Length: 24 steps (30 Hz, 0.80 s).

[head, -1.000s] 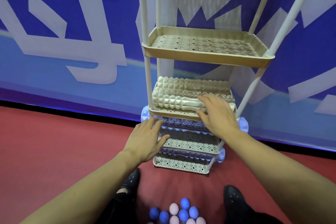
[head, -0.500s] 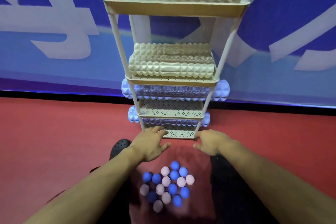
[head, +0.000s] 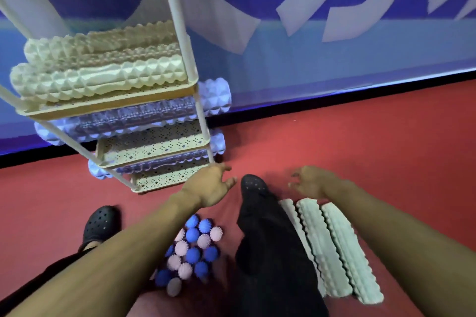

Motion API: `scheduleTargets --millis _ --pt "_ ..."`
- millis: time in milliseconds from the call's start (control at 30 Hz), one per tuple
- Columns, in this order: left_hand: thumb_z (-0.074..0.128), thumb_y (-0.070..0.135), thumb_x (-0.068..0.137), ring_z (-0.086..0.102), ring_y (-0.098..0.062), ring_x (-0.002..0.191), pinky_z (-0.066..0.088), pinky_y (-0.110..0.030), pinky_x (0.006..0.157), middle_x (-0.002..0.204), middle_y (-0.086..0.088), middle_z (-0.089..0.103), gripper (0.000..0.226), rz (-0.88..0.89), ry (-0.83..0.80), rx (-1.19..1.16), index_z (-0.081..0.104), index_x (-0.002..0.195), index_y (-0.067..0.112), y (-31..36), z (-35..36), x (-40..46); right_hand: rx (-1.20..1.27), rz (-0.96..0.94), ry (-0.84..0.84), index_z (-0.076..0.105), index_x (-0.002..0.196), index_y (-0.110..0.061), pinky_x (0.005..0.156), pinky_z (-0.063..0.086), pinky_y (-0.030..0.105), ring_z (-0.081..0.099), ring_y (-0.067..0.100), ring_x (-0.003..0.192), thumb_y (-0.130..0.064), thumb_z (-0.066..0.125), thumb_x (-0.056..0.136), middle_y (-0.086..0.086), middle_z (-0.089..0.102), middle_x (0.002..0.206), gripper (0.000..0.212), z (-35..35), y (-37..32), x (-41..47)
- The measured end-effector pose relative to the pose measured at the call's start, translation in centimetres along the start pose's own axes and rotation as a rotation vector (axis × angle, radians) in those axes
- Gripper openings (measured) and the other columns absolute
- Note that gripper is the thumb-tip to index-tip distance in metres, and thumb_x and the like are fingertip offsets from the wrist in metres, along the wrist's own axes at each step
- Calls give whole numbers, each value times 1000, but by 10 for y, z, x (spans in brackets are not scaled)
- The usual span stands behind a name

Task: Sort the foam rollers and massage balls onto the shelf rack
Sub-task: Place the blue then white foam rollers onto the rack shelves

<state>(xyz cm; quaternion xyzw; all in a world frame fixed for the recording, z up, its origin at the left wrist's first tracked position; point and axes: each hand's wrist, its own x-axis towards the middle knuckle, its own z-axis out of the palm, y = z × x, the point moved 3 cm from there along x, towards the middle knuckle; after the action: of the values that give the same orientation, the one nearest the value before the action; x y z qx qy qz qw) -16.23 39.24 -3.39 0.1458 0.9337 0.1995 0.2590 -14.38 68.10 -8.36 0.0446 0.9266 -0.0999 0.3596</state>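
Behind everything runs a blue wall banner with large white shapes (head: 334, 41), and below it a red carpeted floor (head: 360, 152) fills the lower scene. Next in size is the cream plastic shelf rack with perforated trays and thin white posts (head: 152, 143), standing on the floor against the banner at the left. Its upper visible tray carries cream ridged foam rollers (head: 100, 80) stacked lengthwise. Under that tray lie pale blue ridged foam rollers (head: 215, 95), their ends sticking out past the posts on both sides, and another blue pair sits one tier lower; the bottom tray shows only its perforated surface.

On the floor at the right, three pale mint ridged foam rollers (head: 334, 249) lie side by side, touching, beside a black trouser leg (head: 265, 247). Between the legs sits a cluster of spiky blue and pale pink massage balls (head: 193, 252), bunched together on the carpet. Black perforated clogs (head: 101, 222) cover both feet, the right one just beside the rack's foot.

Both forearms reach forward. Left hand (head: 212, 185) hovers near the rack's lowest tray, fingers loosely spread, holding nothing. Right hand (head: 311, 181) hangs above the far ends of the mint rollers, fingers slack and slightly curled, also holding nothing.
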Motion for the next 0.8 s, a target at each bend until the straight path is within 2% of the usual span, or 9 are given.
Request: scheduleTargets --millis 67,133,200,267,367,533,600,700,800 --pt "48 50 100 55 -25 128 39 -31 108 142 -8 53 53 25 -10 -6 50 143 20 25 11 18 22 45 -14 57 136 -21 103 48 40 61 28 121 -67 40 86 7 63 136 70 16 39 3" --pt "47 51 101 52 -25 131 38 -33 110 146 -7 50 53 52 -10 5 48 145 22 46 22 34 79 100 -11 59 130 -17 92 50 35 63 31 113 -55 50 93 11 66 127 54 30 63 -6" --pt "46 52 101 50 -25 133 36 -33 111 146 -5 49 52 66 -11 2 48 144 24 62 30 48 146 159 -29 57 130 -15 84 45 31 62 31 112 -52 54 95 11 65 126 51 50 83 -10" --pt "46 52 101 50 -25 133 36 -34 112 146 -5 49 51 70 -19 -2 49 143 25 72 39 61 211 215 -47 55 134 -18 89 46 32 61 31 115 -55 57 92 10 62 130 56 79 103 -3" --pt "46 53 100 50 -25 133 38 -38 112 146 -5 49 51 69 -34 -2 49 143 25 76 53 78 281 289 -34 52 138 -20 96 51 36 60 31 116 -68 60 78 11 58 132 77 126 128 14" --pt "45 52 101 50 -26 132 37 -35 110 146 -5 49 53 37 -52 -2 48 145 23 68 71 99 448 389 -81 33 151 -8 98 46 32 59 28 123 -43 63 95 11 61 135 72 170 133 32" --pt "46 51 101 51 -26 131 36 -33 108 146 -5 49 52 19 -55 -17 49 144 23 63 77 107 500 403 -85 28 152 -7 103 45 35 56 30 127 -44 63 94 14 57 139 77 184 133 40" --pt "48 50 101 52 -26 129 36 -31 106 145 -5 50 50 -2 -65 -30 51 143 22 56 86 117 589 453 -14 21 149 -16 99 49 43 59 34 119 -46 65 85 15 57 135 83 203 134 48" --pt "47 48 102 52 -25 129 36 -29 104 145 -5 51 49 -7 -82 -30 51 143 22 51 94 120 649 466 34 10 155 -24 101 47 47 55 36 124 -42 69 76 15 47 145 101 214 131 49"
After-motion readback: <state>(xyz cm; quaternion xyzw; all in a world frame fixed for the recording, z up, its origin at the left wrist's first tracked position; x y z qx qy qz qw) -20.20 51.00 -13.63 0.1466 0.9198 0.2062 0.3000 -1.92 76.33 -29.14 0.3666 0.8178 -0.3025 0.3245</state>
